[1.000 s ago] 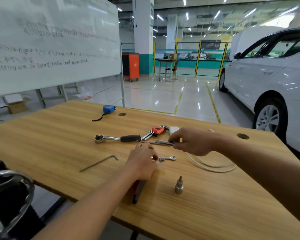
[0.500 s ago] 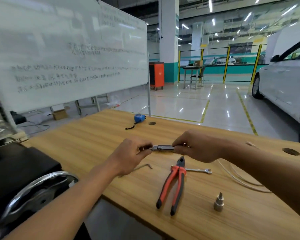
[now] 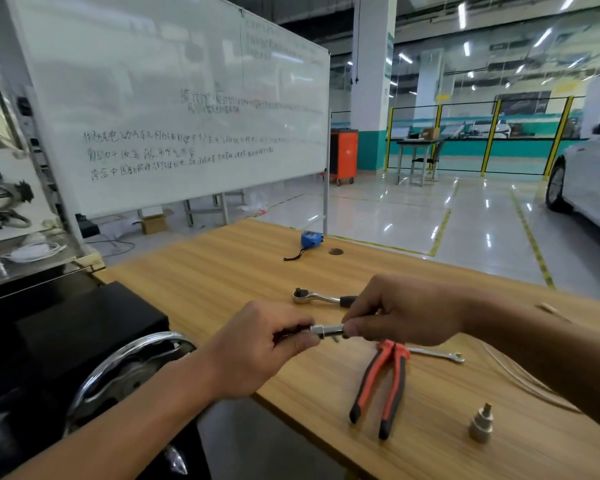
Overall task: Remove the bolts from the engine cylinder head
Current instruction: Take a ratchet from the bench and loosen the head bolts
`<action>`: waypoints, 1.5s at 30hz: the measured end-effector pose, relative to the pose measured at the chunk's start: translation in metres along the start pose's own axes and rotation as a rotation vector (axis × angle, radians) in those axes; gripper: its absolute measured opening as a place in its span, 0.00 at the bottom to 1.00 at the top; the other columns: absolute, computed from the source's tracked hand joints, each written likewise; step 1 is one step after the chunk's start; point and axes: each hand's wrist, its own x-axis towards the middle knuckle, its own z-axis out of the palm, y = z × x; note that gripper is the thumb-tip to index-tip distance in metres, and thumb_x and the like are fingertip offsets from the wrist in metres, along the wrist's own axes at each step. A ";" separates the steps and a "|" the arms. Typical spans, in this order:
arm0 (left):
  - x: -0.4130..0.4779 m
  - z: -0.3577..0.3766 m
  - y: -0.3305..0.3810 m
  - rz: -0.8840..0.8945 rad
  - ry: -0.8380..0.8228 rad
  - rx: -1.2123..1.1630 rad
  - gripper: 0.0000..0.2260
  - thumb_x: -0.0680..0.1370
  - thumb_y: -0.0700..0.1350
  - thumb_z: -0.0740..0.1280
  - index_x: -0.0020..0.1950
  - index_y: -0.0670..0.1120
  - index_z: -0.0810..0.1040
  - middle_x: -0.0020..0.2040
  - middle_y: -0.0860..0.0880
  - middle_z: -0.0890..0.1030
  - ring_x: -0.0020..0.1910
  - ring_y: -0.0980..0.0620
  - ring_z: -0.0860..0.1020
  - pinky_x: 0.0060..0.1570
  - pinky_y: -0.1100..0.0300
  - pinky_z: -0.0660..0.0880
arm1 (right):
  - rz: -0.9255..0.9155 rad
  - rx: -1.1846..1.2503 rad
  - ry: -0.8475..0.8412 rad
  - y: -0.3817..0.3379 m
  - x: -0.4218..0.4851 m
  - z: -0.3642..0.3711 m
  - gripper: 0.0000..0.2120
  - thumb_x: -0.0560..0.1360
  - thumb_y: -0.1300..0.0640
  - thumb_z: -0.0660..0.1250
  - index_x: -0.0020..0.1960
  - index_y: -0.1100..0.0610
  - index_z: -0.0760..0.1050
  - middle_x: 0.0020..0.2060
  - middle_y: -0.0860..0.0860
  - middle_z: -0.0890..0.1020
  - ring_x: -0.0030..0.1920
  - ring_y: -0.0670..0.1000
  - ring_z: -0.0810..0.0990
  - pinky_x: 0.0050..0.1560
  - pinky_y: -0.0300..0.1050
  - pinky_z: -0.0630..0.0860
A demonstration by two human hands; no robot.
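Both hands have slid toward the near-left corner of the wooden table [image 3: 222, 271] since half a second ago, uncovering the ratchet handle [image 3: 321, 298] that lies behind them and hiding the bent hex key. The left hand [image 3: 257, 344] pinches one end of a short chrome socket [image 3: 328, 330] with curled fingers and thumb, and the right hand [image 3: 406, 310] pinches the other end, holding it just above the table. This looks like tool preparation only. No bolt has been touched as far as can be seen, and the cylinder head itself cannot be made out in view, so the whole removal seems to remain. Counted on the table are one ratchet handle, one pair of red-handled pliers [image 3: 381, 382], one small spanner [image 3: 437, 355], one upright bit socket [image 3: 481, 426] and one blue tape measure [image 3: 310, 239].
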 end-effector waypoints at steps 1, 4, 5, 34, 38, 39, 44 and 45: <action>-0.002 -0.005 -0.004 -0.036 -0.030 0.042 0.10 0.80 0.55 0.64 0.43 0.52 0.78 0.36 0.55 0.75 0.38 0.55 0.74 0.38 0.62 0.70 | 0.003 -0.005 -0.013 -0.003 0.007 0.002 0.14 0.81 0.49 0.64 0.38 0.47 0.78 0.29 0.44 0.73 0.31 0.43 0.68 0.37 0.45 0.69; 0.002 -0.019 -0.016 -0.243 -0.303 0.363 0.06 0.80 0.59 0.62 0.48 0.58 0.75 0.42 0.59 0.76 0.43 0.59 0.74 0.46 0.60 0.73 | 0.056 -0.110 -0.084 -0.008 0.045 0.015 0.14 0.81 0.49 0.63 0.42 0.53 0.81 0.31 0.44 0.78 0.32 0.44 0.72 0.38 0.45 0.72; 0.004 -0.019 -0.019 -0.335 -0.344 0.380 0.04 0.80 0.57 0.62 0.49 0.59 0.73 0.44 0.58 0.77 0.45 0.58 0.75 0.47 0.57 0.75 | 0.058 -0.095 -0.097 -0.009 0.060 0.014 0.15 0.82 0.49 0.62 0.43 0.55 0.81 0.31 0.44 0.79 0.31 0.43 0.73 0.36 0.43 0.72; -0.226 -0.247 0.085 -0.922 0.758 0.301 0.31 0.73 0.74 0.52 0.23 0.51 0.61 0.20 0.56 0.60 0.19 0.56 0.57 0.21 0.69 0.58 | -0.711 0.440 0.104 -0.275 0.163 -0.010 0.35 0.75 0.30 0.57 0.50 0.65 0.69 0.31 0.45 0.67 0.28 0.44 0.65 0.24 0.36 0.63; -0.291 -0.249 0.104 -0.946 0.698 0.519 0.31 0.74 0.73 0.52 0.23 0.50 0.59 0.20 0.56 0.59 0.20 0.57 0.56 0.21 0.69 0.60 | -0.801 0.539 -0.006 -0.328 0.155 0.027 0.28 0.76 0.36 0.59 0.47 0.64 0.73 0.28 0.47 0.65 0.26 0.45 0.64 0.22 0.36 0.62; -0.302 -0.246 0.106 -0.945 0.690 0.537 0.31 0.73 0.74 0.51 0.23 0.50 0.59 0.20 0.56 0.58 0.20 0.57 0.56 0.22 0.70 0.61 | -0.786 0.615 -0.082 -0.335 0.155 0.037 0.26 0.75 0.37 0.58 0.44 0.61 0.74 0.27 0.47 0.65 0.25 0.46 0.64 0.23 0.37 0.62; -0.339 -0.232 0.112 -0.880 0.631 0.440 0.32 0.71 0.79 0.48 0.25 0.52 0.63 0.22 0.56 0.61 0.22 0.57 0.58 0.25 0.67 0.58 | -0.742 1.029 -0.574 -0.355 0.164 0.081 0.26 0.74 0.33 0.56 0.35 0.56 0.70 0.19 0.47 0.61 0.21 0.48 0.60 0.24 0.39 0.61; -0.343 -0.230 0.113 -0.870 0.641 0.427 0.33 0.70 0.79 0.48 0.25 0.51 0.63 0.23 0.56 0.61 0.23 0.57 0.58 0.26 0.66 0.57 | -0.720 1.078 -0.637 -0.357 0.167 0.089 0.27 0.74 0.32 0.56 0.34 0.55 0.69 0.19 0.47 0.62 0.20 0.47 0.60 0.23 0.38 0.61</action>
